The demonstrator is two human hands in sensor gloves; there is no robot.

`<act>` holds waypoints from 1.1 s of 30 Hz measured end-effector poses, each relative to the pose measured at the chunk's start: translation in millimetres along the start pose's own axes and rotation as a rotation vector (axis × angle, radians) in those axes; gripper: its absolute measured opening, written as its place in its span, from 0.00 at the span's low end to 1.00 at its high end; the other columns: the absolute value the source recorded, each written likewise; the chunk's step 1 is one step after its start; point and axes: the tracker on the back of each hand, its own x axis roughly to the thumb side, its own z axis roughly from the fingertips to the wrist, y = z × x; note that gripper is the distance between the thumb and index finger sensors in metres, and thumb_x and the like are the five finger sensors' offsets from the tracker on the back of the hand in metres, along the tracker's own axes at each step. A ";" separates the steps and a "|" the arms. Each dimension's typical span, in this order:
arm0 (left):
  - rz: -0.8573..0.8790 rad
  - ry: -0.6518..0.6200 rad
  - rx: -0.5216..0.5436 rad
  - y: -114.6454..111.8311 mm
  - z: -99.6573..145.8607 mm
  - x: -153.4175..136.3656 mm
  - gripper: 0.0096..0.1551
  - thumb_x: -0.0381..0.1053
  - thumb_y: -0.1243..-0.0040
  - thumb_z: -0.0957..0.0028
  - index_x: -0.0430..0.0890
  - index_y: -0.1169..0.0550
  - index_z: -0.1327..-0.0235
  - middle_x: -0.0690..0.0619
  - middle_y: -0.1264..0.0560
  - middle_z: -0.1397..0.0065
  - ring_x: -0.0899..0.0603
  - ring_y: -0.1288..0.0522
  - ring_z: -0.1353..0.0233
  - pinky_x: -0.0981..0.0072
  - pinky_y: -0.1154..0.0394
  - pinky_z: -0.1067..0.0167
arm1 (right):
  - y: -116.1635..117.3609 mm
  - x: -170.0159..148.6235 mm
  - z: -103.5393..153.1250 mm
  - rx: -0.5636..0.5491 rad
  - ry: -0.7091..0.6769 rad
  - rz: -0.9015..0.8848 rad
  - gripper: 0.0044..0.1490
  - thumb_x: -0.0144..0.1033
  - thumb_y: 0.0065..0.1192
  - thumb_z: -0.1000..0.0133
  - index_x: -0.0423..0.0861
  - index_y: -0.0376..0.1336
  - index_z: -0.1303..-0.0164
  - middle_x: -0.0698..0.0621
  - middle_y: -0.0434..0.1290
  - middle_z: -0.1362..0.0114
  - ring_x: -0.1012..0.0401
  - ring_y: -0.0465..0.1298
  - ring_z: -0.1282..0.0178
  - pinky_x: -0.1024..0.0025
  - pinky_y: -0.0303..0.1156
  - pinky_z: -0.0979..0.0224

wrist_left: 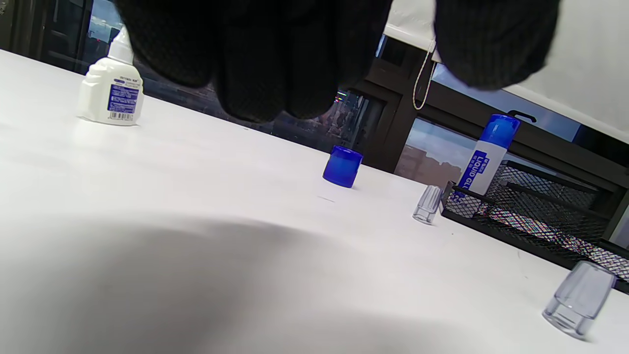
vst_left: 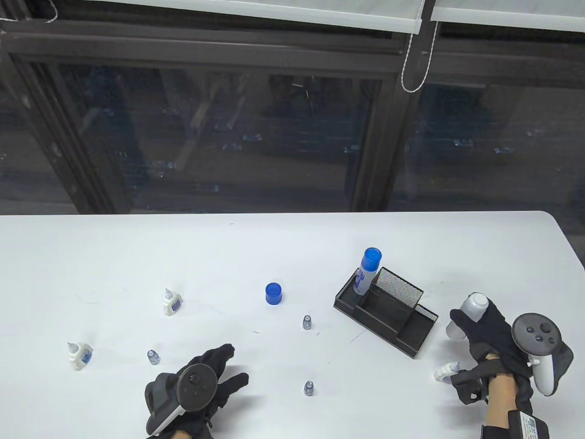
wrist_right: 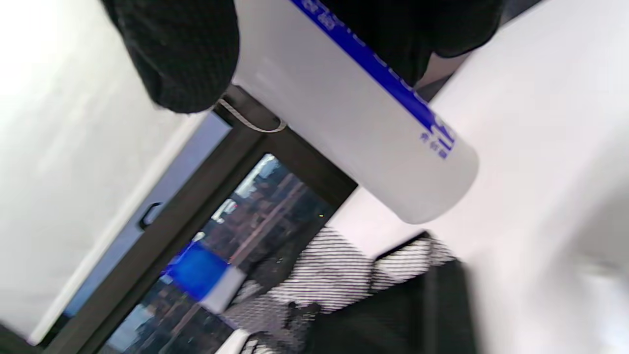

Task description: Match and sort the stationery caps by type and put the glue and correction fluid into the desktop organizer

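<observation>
Your right grip (vst_left: pixel 480 338) wraps uncapped glue (vst_left: pixel 470 307), lifted near organizer (vst_left: pixel 413 350) awaiting blue cap (vst_left: pixel 273 293); left grip (vst_left: pixel 215 370) relaxed, empty.

Gloves and frame edges hide much of the desk work

In the table view the right hand (vst_left: pixel 484 338) wraps a white glue bottle (vst_left: pixel 466 315), covering its middle; a small bottle (vst_left: pixel 445 371) below it is half hidden by fingers. The left hand (vst_left: pixel 205 379) is cut off at the bottom edge. In the right wrist view the bottle's top runs out of frame, and the mesh organizer (wrist_right: pixel 344 280) and blue-capped glue (wrist_right: pixel 204 275) are blurred. Labels on the small bottles (vst_left: pixel 172 303) are too small to read.
</observation>
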 end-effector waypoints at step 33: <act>0.411 -0.069 0.081 9.3 9.7 2.7 0.50 0.76 0.41 0.53 0.50 0.32 0.21 0.49 0.25 0.22 0.40 0.21 0.26 0.44 0.25 0.33 | 249.6 227.3 95.3 0.719 -0.532 -0.113 0.46 0.50 0.72 0.49 0.48 0.58 0.21 0.42 0.66 0.22 0.43 0.70 0.26 0.42 0.62 0.23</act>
